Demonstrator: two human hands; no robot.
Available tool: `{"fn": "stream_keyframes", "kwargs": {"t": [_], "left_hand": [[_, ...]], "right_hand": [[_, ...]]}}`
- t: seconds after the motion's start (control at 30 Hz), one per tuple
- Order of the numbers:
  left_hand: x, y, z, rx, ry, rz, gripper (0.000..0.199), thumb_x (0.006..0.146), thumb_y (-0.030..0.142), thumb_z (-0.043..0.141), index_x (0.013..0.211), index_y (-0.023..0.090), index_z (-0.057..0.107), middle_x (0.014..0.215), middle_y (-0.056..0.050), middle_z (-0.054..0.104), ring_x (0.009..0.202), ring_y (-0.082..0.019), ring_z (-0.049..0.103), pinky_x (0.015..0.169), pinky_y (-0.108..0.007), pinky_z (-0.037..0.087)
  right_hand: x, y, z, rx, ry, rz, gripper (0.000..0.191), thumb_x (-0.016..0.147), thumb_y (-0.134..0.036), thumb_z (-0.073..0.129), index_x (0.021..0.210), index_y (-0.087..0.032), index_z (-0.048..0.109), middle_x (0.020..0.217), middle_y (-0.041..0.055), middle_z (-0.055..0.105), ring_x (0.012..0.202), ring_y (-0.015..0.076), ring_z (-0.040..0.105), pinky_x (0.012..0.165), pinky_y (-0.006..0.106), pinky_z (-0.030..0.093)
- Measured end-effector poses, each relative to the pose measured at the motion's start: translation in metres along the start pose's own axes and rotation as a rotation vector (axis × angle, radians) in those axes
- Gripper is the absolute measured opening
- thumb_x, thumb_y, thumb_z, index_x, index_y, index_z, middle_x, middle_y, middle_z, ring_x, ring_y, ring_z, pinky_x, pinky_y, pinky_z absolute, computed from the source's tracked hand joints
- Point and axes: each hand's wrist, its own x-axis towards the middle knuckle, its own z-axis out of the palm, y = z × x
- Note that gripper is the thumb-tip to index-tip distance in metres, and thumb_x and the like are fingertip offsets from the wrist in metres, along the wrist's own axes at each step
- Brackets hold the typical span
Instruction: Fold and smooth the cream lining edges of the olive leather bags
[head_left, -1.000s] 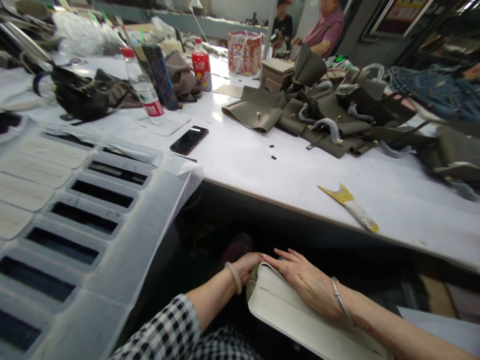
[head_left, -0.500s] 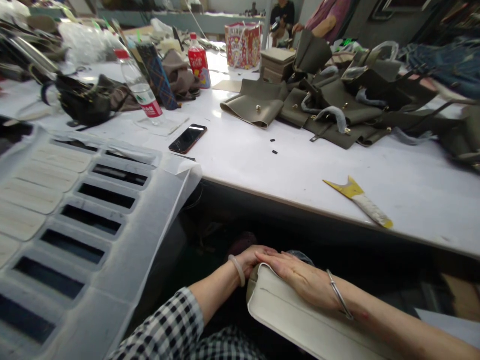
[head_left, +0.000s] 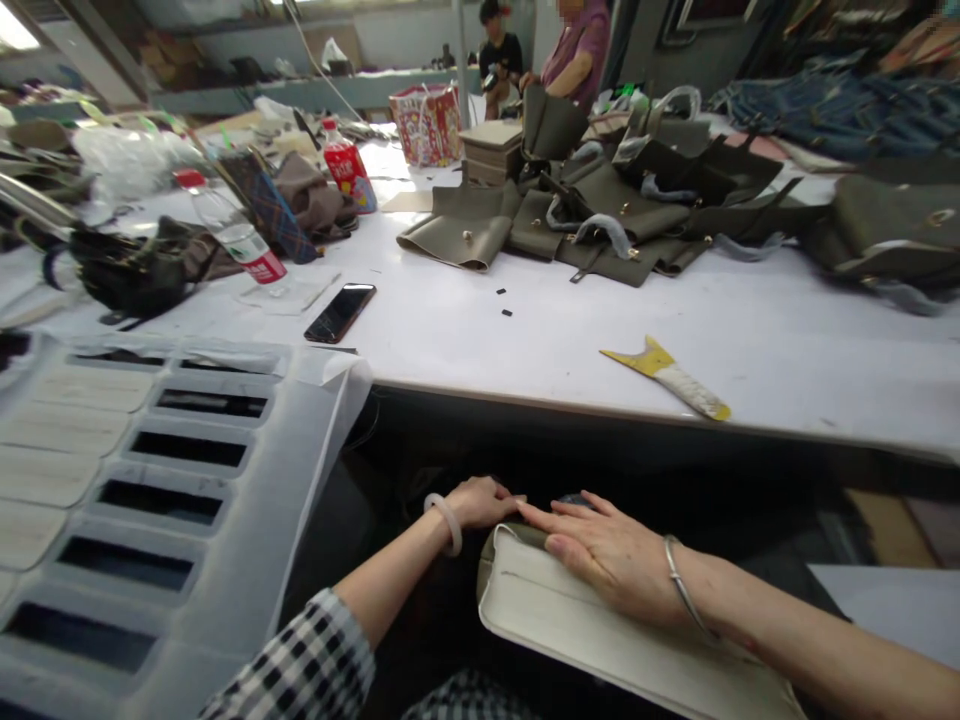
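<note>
An olive-grey bag piece with a long cream panel lies tilted below the table's front edge, its olive side showing at the left end. My right hand rests flat on the cream panel, fingers stretched and apart. At the far left corner of the piece is my left hand, its fingers curled, with the tips reaching towards my right fingertips. What those left fingers grip at the edge is partly hidden. A yellow scraper-like tool with a white-wrapped handle lies on the table beyond my hands.
A slotted, covered rack holding cream panels stands at left. On the white table are a phone, a clear bottle, a red bottle and olive bag pieces. Two people are at the back.
The view has tilted up and turned right. My right hand's fingers have spread on the panel, and my left hand has drawn slightly away from the right one.
</note>
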Motion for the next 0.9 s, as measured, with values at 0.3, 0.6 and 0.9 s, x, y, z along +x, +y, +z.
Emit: {"fn": "stream_keyframes", "kwargs": {"t": [0.3, 0.6, 0.9], "left_hand": [[-0.041, 0.072, -0.014, 0.358, -0.425, 0.136, 0.039, 0.076, 0.047, 0.073, 0.102, 0.019, 0.079, 0.099, -0.003, 0.078, 0.085, -0.019, 0.065, 0.076, -0.023, 0.047], [-0.035, 0.096, 0.0, 0.642, -0.502, 0.132, 0.029, 0.079, 0.045, 0.069, 0.096, 0.025, 0.081, 0.083, 0.003, 0.076, 0.075, -0.016, 0.061, 0.066, -0.019, 0.044], [-0.024, 0.113, 0.035, 0.892, -0.462, 0.276, 0.035, 0.08, 0.051, 0.066, 0.101, 0.027, 0.08, 0.064, 0.003, 0.067, 0.06, -0.015, 0.052, 0.056, -0.022, 0.036]], "right_hand": [[-0.076, 0.045, 0.0, 0.211, 0.039, 0.145, 0.056, 0.1, -0.058, 0.033, 0.151, -0.034, 0.034, 0.151, 0.0021, 0.043, 0.143, 0.0325, 0.036, 0.119, 0.066, 0.006], [-0.083, 0.048, -0.008, 0.2, -0.048, 0.238, 0.053, 0.099, -0.057, 0.033, 0.148, -0.038, 0.04, 0.147, 0.0006, 0.049, 0.138, 0.0371, 0.042, 0.116, 0.07, 0.014], [-0.057, 0.056, -0.006, 0.384, 0.241, 0.219, 0.055, 0.076, -0.072, 0.064, 0.117, -0.036, 0.072, 0.108, 0.0062, 0.075, 0.101, 0.0374, 0.069, 0.09, 0.052, 0.05]]}}
